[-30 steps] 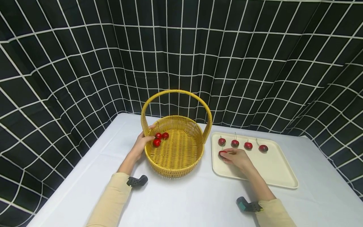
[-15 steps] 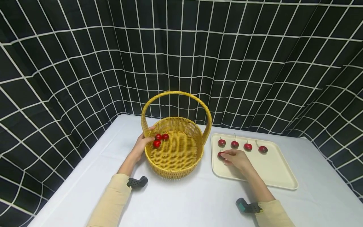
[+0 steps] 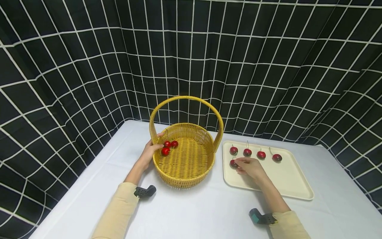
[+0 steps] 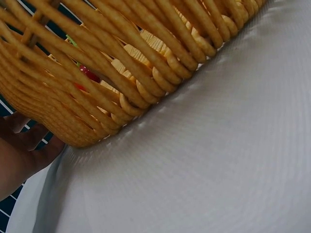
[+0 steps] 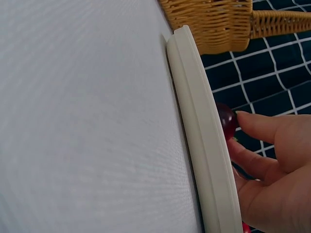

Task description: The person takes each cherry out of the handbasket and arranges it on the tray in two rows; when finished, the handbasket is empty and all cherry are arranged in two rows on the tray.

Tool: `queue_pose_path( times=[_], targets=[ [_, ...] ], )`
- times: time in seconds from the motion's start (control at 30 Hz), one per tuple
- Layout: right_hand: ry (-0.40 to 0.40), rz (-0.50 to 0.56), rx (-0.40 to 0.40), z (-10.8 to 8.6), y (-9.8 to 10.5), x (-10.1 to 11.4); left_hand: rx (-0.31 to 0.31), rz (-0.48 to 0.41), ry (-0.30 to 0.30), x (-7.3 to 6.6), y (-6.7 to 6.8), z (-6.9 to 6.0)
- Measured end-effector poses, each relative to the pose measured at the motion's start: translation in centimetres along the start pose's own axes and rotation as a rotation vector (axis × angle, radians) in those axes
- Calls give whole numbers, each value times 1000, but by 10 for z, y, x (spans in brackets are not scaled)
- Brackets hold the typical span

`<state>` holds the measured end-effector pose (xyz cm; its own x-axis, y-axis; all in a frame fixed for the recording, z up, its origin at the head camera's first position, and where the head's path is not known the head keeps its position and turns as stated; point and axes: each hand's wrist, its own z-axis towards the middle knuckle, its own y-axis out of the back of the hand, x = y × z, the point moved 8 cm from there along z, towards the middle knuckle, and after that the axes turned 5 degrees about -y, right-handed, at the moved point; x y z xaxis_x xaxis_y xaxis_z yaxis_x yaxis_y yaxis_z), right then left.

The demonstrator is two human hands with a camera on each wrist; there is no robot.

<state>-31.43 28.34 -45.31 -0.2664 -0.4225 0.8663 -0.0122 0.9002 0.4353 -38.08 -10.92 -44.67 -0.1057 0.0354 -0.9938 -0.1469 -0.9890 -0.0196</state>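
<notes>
A yellow wicker basket (image 3: 184,182) with a tall arched handle stands upright on the table, with three red cherries (image 3: 165,151) grouped at its left inside. My left hand (image 3: 146,155) grips the basket's left rim, thumb over the edge and fingers outside. To the right, my right hand (image 3: 250,167) pinches a dark red cherry (image 3: 233,163) between thumb and fingers at the left part of a cream tray (image 3: 286,179). In the right wrist view that cherry (image 5: 227,120) shows behind the tray's rim, its lower part hidden.
Several more stemmed cherries (image 3: 261,154) lie in a row along the tray's back side. A white cloth (image 3: 191,212) covers the table. Behind it hangs a black curtain (image 3: 203,66) with a white grid.
Almost nothing differs. Both hands, the basket and the pinched cherry stay in about the same places; the view shifts very slightly.
</notes>
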Motion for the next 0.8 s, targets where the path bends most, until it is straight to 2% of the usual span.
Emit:
queue_pose_path(
  times=[0.13, 0.2, 0.27, 0.37, 0.43, 0.63, 0.8],
  targets=[
    [-5, 24, 1, 1, 0, 0, 4, -9, 2, -1, 0, -1],
    [-7, 35, 6, 1, 0, 0, 11, -11, 12, -8, -2, -5],
    [-9, 45, 12, 2, 0, 0, 14, -19, 20, -8, -2, -5],
    [-6, 67, 24, 2, -1, 0, 13, -25, 30, -7, -2, -4],
    [-7, 78, 27, 2, -1, 0, 6, -28, 22, 1, 0, 0],
    [-22, 82, 26, 1, -1, -1, 1, -18, 5, 2, 1, 1],
    [-32, 68, 15, 1, 2, -3, 10, -32, 25, -1, -1, 0]
  ],
)
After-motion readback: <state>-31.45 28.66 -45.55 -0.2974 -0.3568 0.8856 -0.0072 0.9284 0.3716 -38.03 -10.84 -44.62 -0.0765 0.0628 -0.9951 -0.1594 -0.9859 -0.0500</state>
